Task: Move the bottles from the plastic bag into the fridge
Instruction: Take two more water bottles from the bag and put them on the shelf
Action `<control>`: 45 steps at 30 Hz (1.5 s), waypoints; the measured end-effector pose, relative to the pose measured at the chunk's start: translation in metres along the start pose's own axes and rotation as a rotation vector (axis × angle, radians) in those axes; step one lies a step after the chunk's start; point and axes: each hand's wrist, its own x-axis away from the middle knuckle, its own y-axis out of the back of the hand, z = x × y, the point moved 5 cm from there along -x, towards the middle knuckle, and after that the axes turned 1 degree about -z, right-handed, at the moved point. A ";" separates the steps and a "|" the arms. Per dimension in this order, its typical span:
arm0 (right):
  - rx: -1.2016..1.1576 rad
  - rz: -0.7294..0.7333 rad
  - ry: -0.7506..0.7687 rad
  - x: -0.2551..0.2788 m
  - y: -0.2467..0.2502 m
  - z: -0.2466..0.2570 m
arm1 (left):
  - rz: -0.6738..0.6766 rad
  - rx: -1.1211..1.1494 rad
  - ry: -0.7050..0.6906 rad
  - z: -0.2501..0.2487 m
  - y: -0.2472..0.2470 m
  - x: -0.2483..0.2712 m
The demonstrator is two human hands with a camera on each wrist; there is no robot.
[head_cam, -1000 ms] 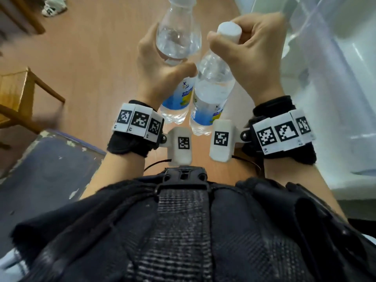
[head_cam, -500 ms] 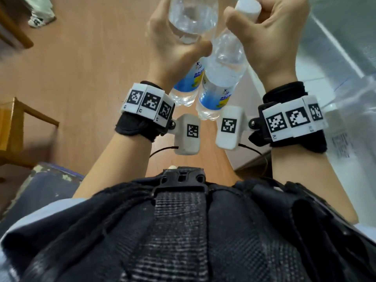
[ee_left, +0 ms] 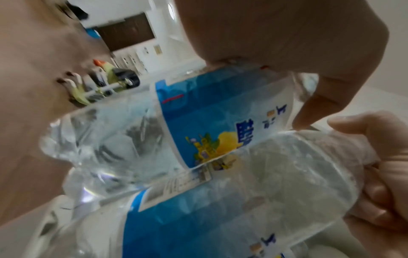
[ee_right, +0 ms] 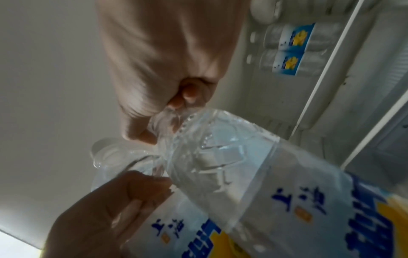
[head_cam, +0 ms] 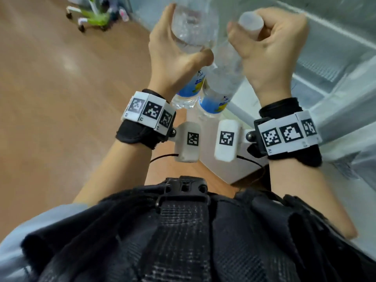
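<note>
1. The left hand (head_cam: pixel 175 58) is wrapped around the shoulder of one water bottle (head_cam: pixel 192 27), thumb across the front. The right hand (head_cam: pixel 270 49) is closed in a fist around the neck of a second bottle (head_cam: pixel 221 82), just under its white cap (head_cam: pixel 251 22).
2. Both bottles are held up in front of the chest, close together and touching near their blue labels. Each long axis runs from the base, nearest the body, up and away to the cap, and the right-hand bottle leans more.
3. The fridge (head_cam: pixel 333 64) lies open to the right and ahead, so the right hand is the nearer of the two. The coming move is probably a carry rightward and forward, the right bottle first.
4. In the right wrist view, two more bottles (ee_right: pixel 293 50) of the same kind already lie inside the fridge, side by side. The plastic bag is not in view.
5. The floor (head_cam: pixel 61 98) to the left is brown and wood-like. A small green wheeled toy (head_cam: pixel 91 15) sits far off on it, well apart from the hands.
</note>
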 end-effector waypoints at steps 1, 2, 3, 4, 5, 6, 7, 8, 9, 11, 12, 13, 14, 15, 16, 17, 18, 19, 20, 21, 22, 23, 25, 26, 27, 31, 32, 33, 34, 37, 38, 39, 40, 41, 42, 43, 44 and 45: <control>0.038 -0.038 -0.001 -0.009 0.004 -0.007 | 0.032 0.013 0.005 0.002 -0.011 -0.012; 0.066 -0.076 0.000 -0.017 0.008 -0.013 | 0.067 0.028 0.010 0.006 -0.022 -0.023; 0.093 -0.115 0.004 -0.024 0.013 -0.020 | 0.104 0.045 0.007 0.008 -0.034 -0.033; 0.122 -0.147 0.007 -0.032 0.016 -0.028 | 0.141 0.061 -0.005 0.012 -0.047 -0.044; 0.144 -0.176 0.006 -0.039 0.020 -0.036 | 0.164 0.074 -0.008 0.015 -0.060 -0.055; 0.167 -0.203 -0.003 -0.047 0.025 -0.043 | 0.180 0.091 -0.001 0.017 -0.073 -0.066; 0.191 -0.234 -0.010 -0.054 0.029 -0.049 | 0.198 0.109 -0.005 0.017 -0.084 -0.076; 0.210 -0.266 -0.015 -0.060 0.034 -0.055 | 0.225 0.127 -0.016 0.017 -0.096 -0.085; 0.220 -0.297 -0.011 -0.066 0.039 -0.061 | 0.251 0.148 -0.025 0.018 -0.106 -0.091; 0.249 -0.370 -0.010 -0.077 0.048 -0.072 | 0.322 0.217 -0.058 0.017 -0.126 -0.101; 0.276 -0.413 -0.021 -0.082 0.053 -0.077 | 0.359 0.248 -0.084 0.015 -0.135 -0.105; 0.304 -0.453 -0.033 -0.088 0.057 -0.082 | 0.399 0.274 -0.113 0.016 -0.145 -0.110; 0.319 -0.484 -0.045 -0.093 0.062 -0.087 | 0.434 0.297 -0.140 0.018 -0.155 -0.115; 0.325 -0.513 -0.049 -0.096 0.066 -0.093 | 0.463 0.323 -0.155 0.020 -0.165 -0.121; 0.329 -0.547 -0.049 -0.099 0.071 -0.100 | 0.485 0.355 -0.168 0.022 -0.175 -0.128; 0.347 -0.575 -0.052 -0.101 0.075 -0.104 | 0.508 0.388 -0.183 0.023 -0.185 -0.135; 0.381 -0.603 -0.062 -0.105 0.078 -0.109 | 0.537 0.422 -0.207 0.023 -0.196 -0.141; 0.413 -0.626 -0.079 -0.110 0.082 -0.112 | 0.571 0.449 -0.219 0.021 -0.208 -0.148; 0.451 -0.650 -0.100 -0.115 0.085 -0.113 | 0.610 0.473 -0.221 0.018 -0.218 -0.152; 0.506 -0.687 -0.105 -0.119 0.089 -0.113 | 0.644 0.502 -0.225 0.015 -0.228 -0.158; 0.560 -0.732 -0.103 -0.120 0.095 -0.113 | 0.675 0.535 -0.227 0.014 -0.238 -0.162; 0.616 -0.779 -0.099 -0.122 0.100 -0.112 | 0.703 0.560 -0.232 0.013 -0.248 -0.167; 0.710 -0.860 -0.095 -0.124 0.109 -0.109 | 0.756 0.600 -0.236 0.010 -0.266 -0.175; 0.734 -0.902 -0.092 -0.126 0.113 -0.107 | 0.786 0.619 -0.236 0.008 -0.275 -0.177; 0.765 -0.936 -0.090 -0.129 0.117 -0.105 | 0.807 0.629 -0.236 0.005 -0.281 -0.178; 0.880 -1.013 -0.124 -0.143 0.129 -0.099 | 0.843 0.612 -0.245 -0.002 -0.308 -0.186; 0.909 -1.013 -0.124 -0.145 0.133 -0.100 | 0.861 0.609 -0.244 -0.002 -0.316 -0.187; 0.931 -1.014 -0.110 -0.147 0.137 -0.103 | 0.885 0.604 -0.233 -0.003 -0.323 -0.188; 0.946 -1.018 -0.086 -0.148 0.141 -0.106 | 0.909 0.600 -0.218 -0.003 -0.331 -0.189; 0.900 -1.000 -0.052 -0.154 0.150 -0.111 | 0.958 0.580 -0.162 -0.005 -0.346 -0.194; 0.884 -0.990 -0.056 -0.156 0.153 -0.112 | 0.948 0.570 -0.165 -0.008 -0.349 -0.196; 0.880 -0.984 -0.057 -0.159 0.155 -0.113 | 0.936 0.566 -0.185 -0.010 -0.352 -0.198; 0.881 -0.978 -0.056 -0.162 0.156 -0.112 | 0.923 0.565 -0.200 -0.012 -0.355 -0.201; 0.879 -0.967 -0.063 -0.165 0.158 -0.112 | 0.918 0.566 -0.208 -0.014 -0.357 -0.203; 0.885 -0.954 -0.063 -0.169 0.157 -0.112 | 0.917 0.572 -0.205 -0.014 -0.360 -0.205; 0.887 -0.943 -0.061 -0.173 0.157 -0.113 | 0.923 0.586 -0.198 -0.014 -0.363 -0.207; 0.887 -0.937 -0.052 -0.175 0.157 -0.115 | 0.928 0.598 -0.182 -0.012 -0.366 -0.209; 0.886 -0.937 -0.045 -0.177 0.158 -0.118 | 0.933 0.606 -0.163 -0.011 -0.368 -0.210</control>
